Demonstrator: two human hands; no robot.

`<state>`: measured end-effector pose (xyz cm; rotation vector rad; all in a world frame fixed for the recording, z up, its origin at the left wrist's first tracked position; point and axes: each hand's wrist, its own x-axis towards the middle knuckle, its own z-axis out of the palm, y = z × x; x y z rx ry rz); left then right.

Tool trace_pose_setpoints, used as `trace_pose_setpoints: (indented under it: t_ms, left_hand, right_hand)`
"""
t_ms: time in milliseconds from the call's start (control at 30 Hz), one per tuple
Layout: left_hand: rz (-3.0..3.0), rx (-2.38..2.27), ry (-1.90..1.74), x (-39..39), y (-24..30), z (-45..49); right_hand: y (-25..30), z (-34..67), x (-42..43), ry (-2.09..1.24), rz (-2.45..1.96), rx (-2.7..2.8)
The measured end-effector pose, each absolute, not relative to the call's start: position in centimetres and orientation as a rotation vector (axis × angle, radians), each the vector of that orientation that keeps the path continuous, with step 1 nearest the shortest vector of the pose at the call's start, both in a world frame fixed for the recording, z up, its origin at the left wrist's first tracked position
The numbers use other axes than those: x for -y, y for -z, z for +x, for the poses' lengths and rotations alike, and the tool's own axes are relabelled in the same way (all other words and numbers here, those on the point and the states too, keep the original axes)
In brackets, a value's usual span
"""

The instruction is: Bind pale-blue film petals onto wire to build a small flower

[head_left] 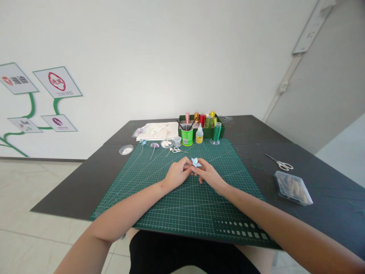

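A small light-blue flower (195,163) with pointed petals is held above the green cutting mat (176,213). My left hand (178,174) pinches at the flower's left side, thumb and forefinger together. From the other side my right hand (209,174) grips it between thumb and fingers, the lower fingers curled loosely. What lies under the petals is hidden by my fingers. Just beyond my hands on the mat are small white-handled scissors (177,150), a purple flower on a stem (154,145) and a blue flower on a stem (143,142).
A green box of thread spools (205,132), a green can with brushes (187,137), a glue bottle (199,135) and a teal spool (217,132) stand behind. On the right lie larger scissors (282,165) and a clear plastic case (293,187). A shallow dish (126,150) sits left.
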<state>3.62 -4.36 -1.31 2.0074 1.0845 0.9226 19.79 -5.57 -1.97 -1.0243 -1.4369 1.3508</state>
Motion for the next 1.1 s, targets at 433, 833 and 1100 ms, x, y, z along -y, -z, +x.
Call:
trace_pose_setpoints:
  t_ms: [433, 833, 1100]
  left_hand:
    - [2.035, -1.195, -0.85, 4.5, 1.4, 3.8]
    - [1.659, -0.945, -0.867, 3.7, 2.2, 4.2]
    - [1.584, -0.854, -0.898, 3.7, 2.4, 4.2]
  right_hand:
    - [1.8, 20.1, 5.7, -1.179, -1.235, 1.42]
    - [1.1, 20.4, 5.4, -1.334, -1.195, 1.189]
    - [1.0, 20.6, 5.2, -1.284, -1.204, 1.216]
